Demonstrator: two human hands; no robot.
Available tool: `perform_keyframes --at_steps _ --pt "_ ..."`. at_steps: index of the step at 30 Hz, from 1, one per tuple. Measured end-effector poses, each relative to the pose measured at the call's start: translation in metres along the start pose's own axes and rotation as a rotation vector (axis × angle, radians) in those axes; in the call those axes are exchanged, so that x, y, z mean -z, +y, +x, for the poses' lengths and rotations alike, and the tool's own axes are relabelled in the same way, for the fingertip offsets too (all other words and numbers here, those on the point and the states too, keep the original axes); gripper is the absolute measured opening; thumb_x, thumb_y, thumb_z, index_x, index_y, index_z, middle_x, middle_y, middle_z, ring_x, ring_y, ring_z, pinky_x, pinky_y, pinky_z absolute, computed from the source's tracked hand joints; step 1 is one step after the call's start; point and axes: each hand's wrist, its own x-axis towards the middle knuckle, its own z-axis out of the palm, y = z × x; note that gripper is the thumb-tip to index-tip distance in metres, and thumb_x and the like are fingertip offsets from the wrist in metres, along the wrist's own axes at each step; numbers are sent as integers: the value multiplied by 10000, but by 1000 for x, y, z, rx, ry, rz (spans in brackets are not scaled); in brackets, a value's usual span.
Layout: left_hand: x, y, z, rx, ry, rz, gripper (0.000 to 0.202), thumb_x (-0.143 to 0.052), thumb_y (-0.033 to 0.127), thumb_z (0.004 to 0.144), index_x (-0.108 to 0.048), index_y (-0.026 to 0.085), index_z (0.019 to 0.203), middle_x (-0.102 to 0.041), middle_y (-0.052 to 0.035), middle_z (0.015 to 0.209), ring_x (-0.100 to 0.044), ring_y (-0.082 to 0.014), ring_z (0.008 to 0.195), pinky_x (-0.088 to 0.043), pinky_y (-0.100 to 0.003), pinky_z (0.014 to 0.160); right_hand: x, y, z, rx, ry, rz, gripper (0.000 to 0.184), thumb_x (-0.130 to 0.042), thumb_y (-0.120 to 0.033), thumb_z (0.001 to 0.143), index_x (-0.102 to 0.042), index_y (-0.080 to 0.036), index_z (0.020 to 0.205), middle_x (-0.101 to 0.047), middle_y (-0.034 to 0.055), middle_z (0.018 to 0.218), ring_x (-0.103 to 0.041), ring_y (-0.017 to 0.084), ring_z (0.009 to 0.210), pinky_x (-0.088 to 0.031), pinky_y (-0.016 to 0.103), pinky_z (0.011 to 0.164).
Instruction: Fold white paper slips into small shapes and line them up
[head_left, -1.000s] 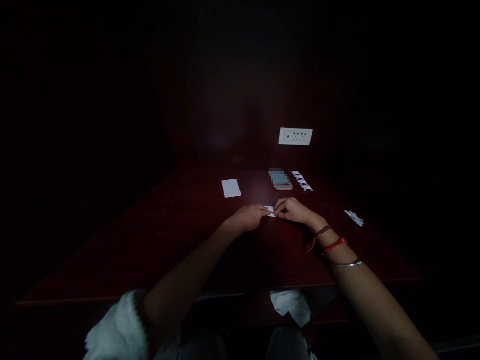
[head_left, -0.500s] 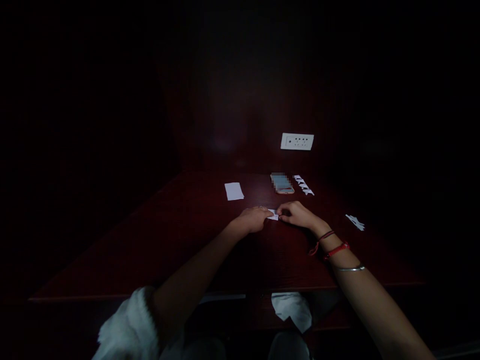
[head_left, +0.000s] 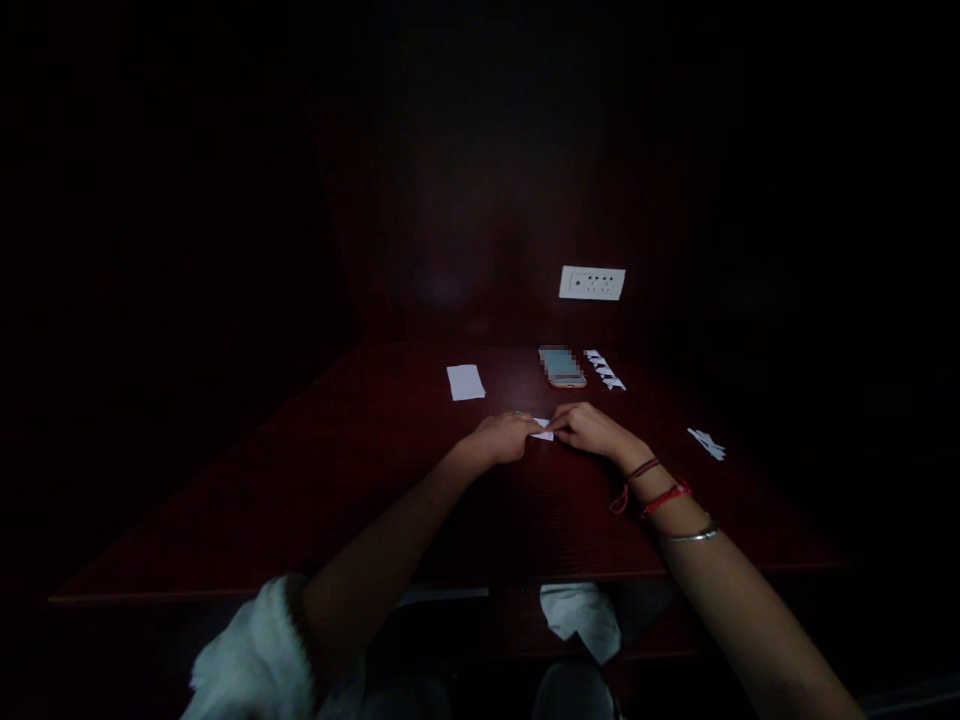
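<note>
A small piece of white paper (head_left: 544, 433) lies on the dark red table (head_left: 360, 480), partly covered by my fingers. From the left, my left hand (head_left: 504, 437) presses on it with the fingers closed together. My right hand (head_left: 589, 428) is at the paper's right edge, thumb and fingers pinched on it, the fingertips of both hands nearly meeting. Beyond my left hand rests a stack of white paper sheets (head_left: 466, 382). A row of small folded paper pieces (head_left: 604, 370) sits at the back right.
A phone (head_left: 562, 367) lies face up beyond my right hand. Several thin paper strips (head_left: 706, 444) are to the right. A white socket panel (head_left: 592, 283) is on the back wall. Crumpled white material (head_left: 581, 615) shows below the table's front edge.
My right hand has shifted slightly left, its fingertips now down on the paper's edge near my left fingers. The left hand stays on the paper.
</note>
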Motion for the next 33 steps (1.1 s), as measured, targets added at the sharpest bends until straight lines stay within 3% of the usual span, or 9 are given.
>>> perform_keyframes --at_steps 10,15,20,27,33 --pt "1 0 -1 30 -33 14 461 -353 120 703 -389 303 1126 -376 27 1201 -369 -174 1058 -329 -317 849 11 -9 -2 -101 -100 -117 245 -458 -105 661 -624 -172 828 -603 62 824 -527 142 798 -356 198 697" --pt "-1 -2 -3 -3 -18 38 473 -345 111 718 -363 324 1140 -353 25 1217 -343 -187 1075 -324 -346 835 11 -1 -9 -100 -27 -12 193 -475 -144 664 -621 -166 788 -594 41 794 -525 120 727 -367 195 669" --pt "-3 -4 -4 -30 30 87 422 -343 136 748 -392 335 1117 -393 -14 1165 -377 -199 1031 -335 -350 793 6 13 -10 -132 119 64 278 -482 -199 688 -565 -153 950 -576 49 823 -510 124 742 -375 225 683" --pt "-9 -14 -2 -140 0 8 501 -322 73 712 -322 300 1158 -353 21 1220 -353 -161 1067 -301 -308 841 0 15 -5 -47 85 151 244 -480 -200 713 -577 -169 935 -575 46 824 -511 118 750 -370 230 707" --pt "-11 -13 -2 -89 31 25 462 -310 122 743 -288 261 1183 -394 -25 1187 -368 -178 1052 -314 -311 824 0 14 -4 -17 74 182 194 -422 -214 757 -600 -138 772 -589 50 755 -517 112 711 -369 216 679"
